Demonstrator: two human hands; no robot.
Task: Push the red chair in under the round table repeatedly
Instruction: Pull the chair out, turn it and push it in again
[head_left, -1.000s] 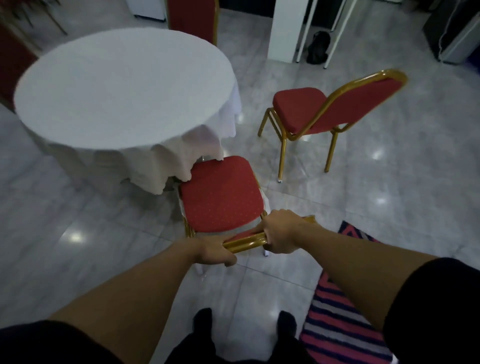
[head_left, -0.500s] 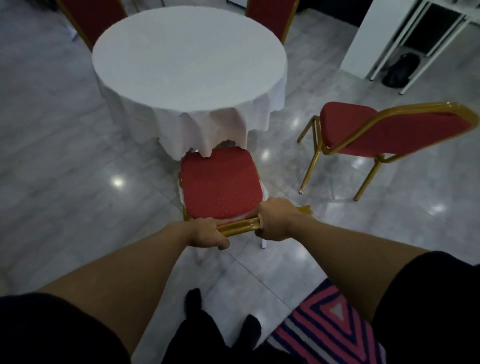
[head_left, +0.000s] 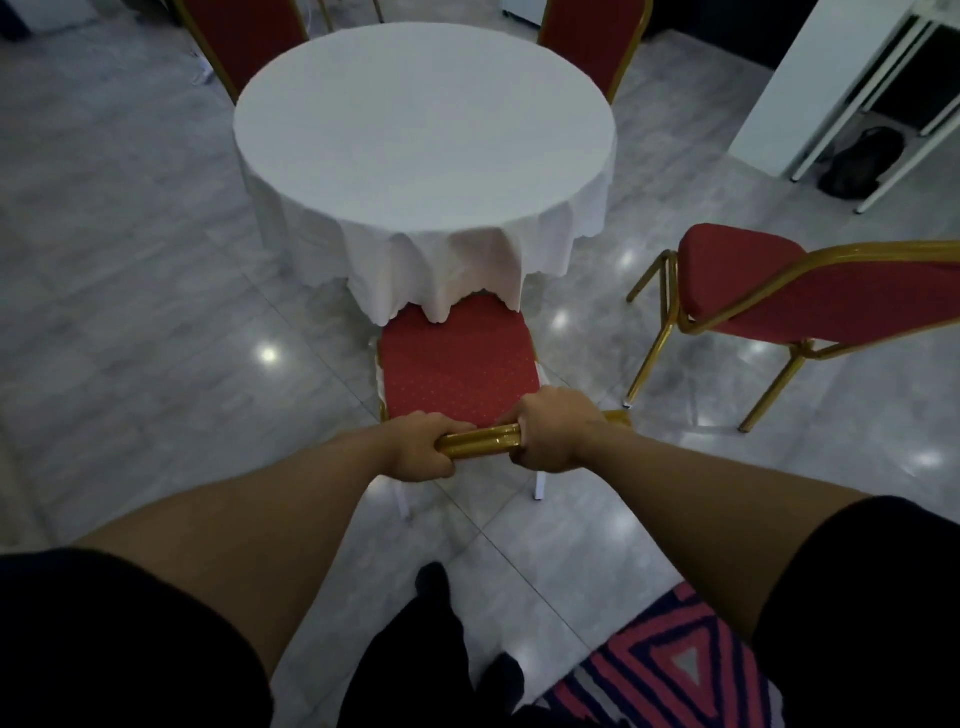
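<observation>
Pushing chair (head_left: 457, 371) under far table (head_left: 423, 127); left hand (head_left: 423, 447), right hand (head_left: 553, 436) wrapped tight round its gold bar (head_left: 480, 440). Next: push farther, straight.

4 red chairs (head_left: 460, 364), 1 round table (head_left: 423, 130)

tablecloth (head_left: 441, 270) draping red chair (head_left: 457, 364), spare chair (head_left: 779, 296) right

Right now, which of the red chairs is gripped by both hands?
The red chair nearest the table's near edge, seat just under the tablecloth; left hand and right hand grip its gold backrest rail. The others stand untouched.
</observation>
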